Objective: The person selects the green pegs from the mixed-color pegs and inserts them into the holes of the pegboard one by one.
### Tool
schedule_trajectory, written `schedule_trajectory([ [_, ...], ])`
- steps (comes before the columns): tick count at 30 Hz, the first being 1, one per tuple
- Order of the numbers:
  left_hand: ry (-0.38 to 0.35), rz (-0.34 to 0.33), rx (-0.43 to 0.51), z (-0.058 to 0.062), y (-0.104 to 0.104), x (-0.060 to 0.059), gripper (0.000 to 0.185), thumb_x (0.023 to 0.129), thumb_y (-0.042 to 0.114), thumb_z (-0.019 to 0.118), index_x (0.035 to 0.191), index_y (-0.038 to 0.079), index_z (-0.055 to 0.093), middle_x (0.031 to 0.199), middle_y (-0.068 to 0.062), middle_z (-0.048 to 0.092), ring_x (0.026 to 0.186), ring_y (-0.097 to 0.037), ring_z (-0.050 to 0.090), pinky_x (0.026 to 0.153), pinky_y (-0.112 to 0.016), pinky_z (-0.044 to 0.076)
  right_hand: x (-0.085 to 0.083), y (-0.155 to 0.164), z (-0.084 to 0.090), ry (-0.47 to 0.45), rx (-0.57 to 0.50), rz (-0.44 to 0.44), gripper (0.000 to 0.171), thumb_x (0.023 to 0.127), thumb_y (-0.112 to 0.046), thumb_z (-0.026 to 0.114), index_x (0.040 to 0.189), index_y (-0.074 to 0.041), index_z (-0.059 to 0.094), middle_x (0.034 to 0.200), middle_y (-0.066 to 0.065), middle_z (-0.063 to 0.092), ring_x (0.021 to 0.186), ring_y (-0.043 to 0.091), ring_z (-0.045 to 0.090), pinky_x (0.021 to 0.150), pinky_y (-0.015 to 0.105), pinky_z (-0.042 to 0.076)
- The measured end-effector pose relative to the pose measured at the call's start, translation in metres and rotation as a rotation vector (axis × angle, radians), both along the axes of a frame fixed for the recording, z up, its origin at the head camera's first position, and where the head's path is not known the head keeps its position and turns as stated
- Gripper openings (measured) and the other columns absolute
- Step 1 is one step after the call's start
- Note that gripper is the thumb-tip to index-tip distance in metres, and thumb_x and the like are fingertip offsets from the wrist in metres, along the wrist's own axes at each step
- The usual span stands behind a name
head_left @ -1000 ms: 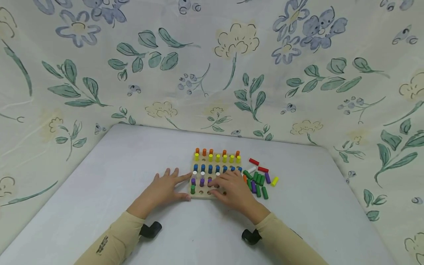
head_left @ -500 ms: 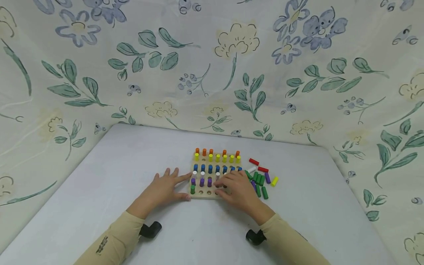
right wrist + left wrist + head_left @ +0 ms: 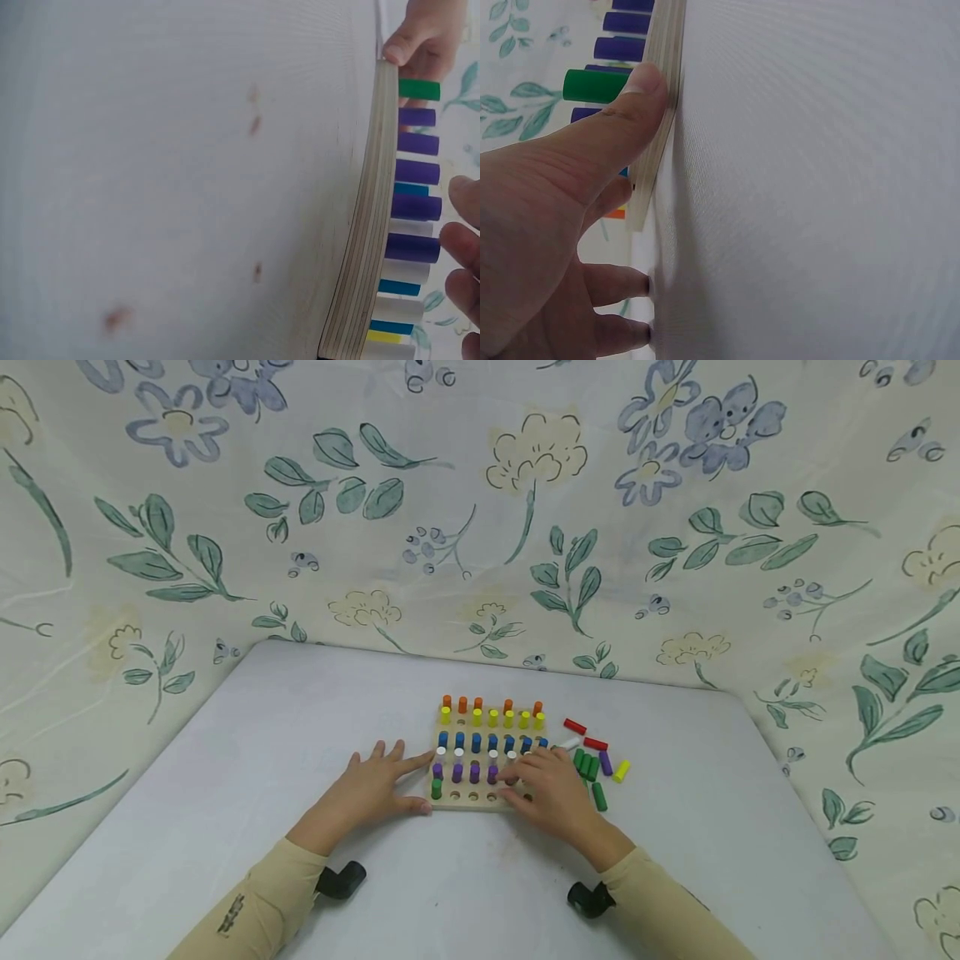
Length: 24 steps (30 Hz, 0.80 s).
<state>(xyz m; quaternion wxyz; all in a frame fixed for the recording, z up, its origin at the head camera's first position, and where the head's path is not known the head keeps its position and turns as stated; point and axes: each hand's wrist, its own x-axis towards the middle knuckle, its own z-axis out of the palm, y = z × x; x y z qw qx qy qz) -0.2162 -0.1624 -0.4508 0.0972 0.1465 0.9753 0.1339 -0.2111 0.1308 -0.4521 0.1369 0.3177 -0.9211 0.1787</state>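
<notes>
A wooden pegboard [image 3: 468, 805] stands on the table with rows of coloured pegs upright in its holes. My left hand [image 3: 375, 785] lies spread at its left side, thumb against the front corner beside a green peg [image 3: 596, 86] and forefinger at the edge. Over the front right part is my right hand [image 3: 551, 797], thumb and forefinger apart. In the right wrist view its fingertips [image 3: 459, 241] are at the top of the rightmost visible purple peg [image 3: 412, 247], which stands in the board. Several purple pegs line that row; the right hand hides the board's front right corner.
Loose green pegs [image 3: 599, 797], a purple peg [image 3: 606, 763], a yellow peg [image 3: 622, 771], red pegs [image 3: 575, 726] and a white peg [image 3: 572, 743] lie right of the board. A patterned cloth [image 3: 465, 527] rises behind the white table [image 3: 337, 685].
My right hand has shifted right along the purple row, uncovering more upright purple pegs and covering some loose pegs. My left hand has stayed in place.
</notes>
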Motion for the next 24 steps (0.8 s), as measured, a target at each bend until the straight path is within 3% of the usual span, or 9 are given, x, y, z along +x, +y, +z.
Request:
schedule_trajectory([
  [6,0.000,0.001,0.001,0.001,0.000,0.000,0.086,0.082,0.062,0.075,0.154,0.024,0.047,0.157,-0.033,0.033,0.144,-0.061,0.022,0.110,-0.079,0.018,0.000,0.005,0.001,0.007,-0.062,0.014,0.020,0.087,-0.030,0.083,0.104,-0.021,0.079,0.098,-0.008,0.075,0.098,0.014,0.061,0.091,0.040,0.045],
  [15,-0.003,0.000,0.001,0.001,0.001,0.000,0.086,0.082,0.061,0.076,0.154,0.024,0.047,0.157,-0.033,0.033,0.144,-0.061,0.022,0.110,-0.079,0.018,0.001,0.014,-0.002,0.029,-0.025,-0.006,0.017,0.087,-0.031,0.083,0.102,-0.023,0.078,0.094,-0.011,0.073,0.094,0.013,0.058,0.086,0.037,0.045],
  [24,-0.014,0.002,0.010,0.001,0.001,0.001,0.086,0.082,0.061,0.075,0.154,0.024,0.047,0.158,-0.032,0.032,0.144,-0.060,0.021,0.110,-0.079,0.017,0.000,0.023,-0.003,-0.004,-0.003,-0.038,0.017,0.089,-0.033,0.081,0.102,-0.023,0.078,0.098,-0.010,0.073,0.097,0.014,0.061,0.094,0.041,0.045],
])
